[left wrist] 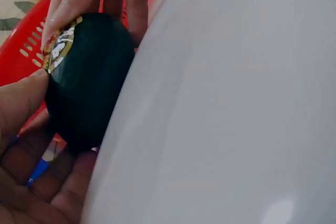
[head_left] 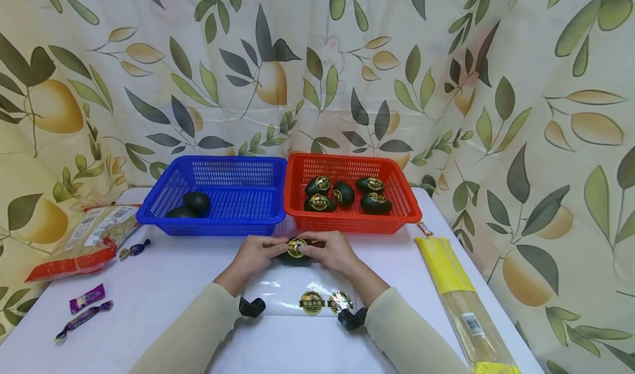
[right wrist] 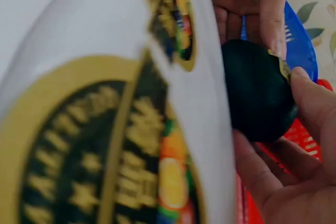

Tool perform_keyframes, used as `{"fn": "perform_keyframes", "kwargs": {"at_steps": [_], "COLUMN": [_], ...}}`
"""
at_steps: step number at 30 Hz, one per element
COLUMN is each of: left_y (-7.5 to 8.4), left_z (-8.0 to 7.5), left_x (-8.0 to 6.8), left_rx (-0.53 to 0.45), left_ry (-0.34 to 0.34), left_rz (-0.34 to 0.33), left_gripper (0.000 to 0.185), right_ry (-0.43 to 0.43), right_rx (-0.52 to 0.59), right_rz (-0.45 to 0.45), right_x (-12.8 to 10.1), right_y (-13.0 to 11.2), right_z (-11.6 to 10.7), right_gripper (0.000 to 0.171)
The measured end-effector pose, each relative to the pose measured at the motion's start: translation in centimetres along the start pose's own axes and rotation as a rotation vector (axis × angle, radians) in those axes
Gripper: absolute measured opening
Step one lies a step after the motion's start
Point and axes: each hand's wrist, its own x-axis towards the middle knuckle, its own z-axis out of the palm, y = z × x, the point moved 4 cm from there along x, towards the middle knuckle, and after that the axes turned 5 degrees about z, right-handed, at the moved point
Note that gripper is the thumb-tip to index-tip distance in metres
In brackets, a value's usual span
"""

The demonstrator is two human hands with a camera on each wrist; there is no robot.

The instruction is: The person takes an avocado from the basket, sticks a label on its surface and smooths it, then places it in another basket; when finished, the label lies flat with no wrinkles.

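Both your hands hold one dark avocado at the centre of the frame.

Your left hand [head_left: 258, 252] and right hand [head_left: 333, 251] curl their fingers round the avocado [head_left: 295, 252], thumbs pressing on its gold sticker [head_left: 296, 246]; it sits just above the table [head_left: 163, 286], right in front of the gap between the two baskets. Below your hands lies a clear sticker sheet [head_left: 302, 299] with two more labels. The blue basket [head_left: 218, 167] at centre left has two plain avocados, the red basket [head_left: 347, 163] at centre right five labelled ones. Wrapped candies [head_left: 87, 298] lie at lower left, a long yellow packet [head_left: 458, 294] at lower right.
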Motion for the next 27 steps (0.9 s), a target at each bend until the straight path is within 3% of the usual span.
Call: {"fn": "perform_keyframes", "kwargs": {"at_steps": [4, 11, 19, 23, 27], "left_y": [0.2, 0.5, 1.3, 1.3, 1.3], "left_z": [-0.1, 0.3, 0.5, 0.4, 0.7], "left_x": [0.1, 0.2, 0.0, -0.3, -0.3], "left_rx": [-0.017, -0.023, 0.018, 0.028, -0.129], "left_ry": [-0.006, 0.009, 0.055, 0.076, 0.078], "left_rz": [-0.032, -0.072, 0.004, 0.011, -0.027], "left_gripper": [0.024, 0.022, 0.018, 0.021, 0.033], "right_ry": [-0.046, -0.094, -0.058, -0.07, -0.149], "right_rx": [-0.062, -0.065, -0.121, -0.066, 0.063], "right_rz": [-0.009, -0.021, 0.004, 0.006, 0.018], "right_x": [0.1, 0.5, 1.0, 0.6, -0.9], "right_y": [-0.3, -0.6, -0.6, -0.7, -1.0], "right_z": [0.1, 0.1, 0.4, 0.1, -1.9], "right_gripper": [0.042, 0.05, 0.051, 0.05, 0.049]}}
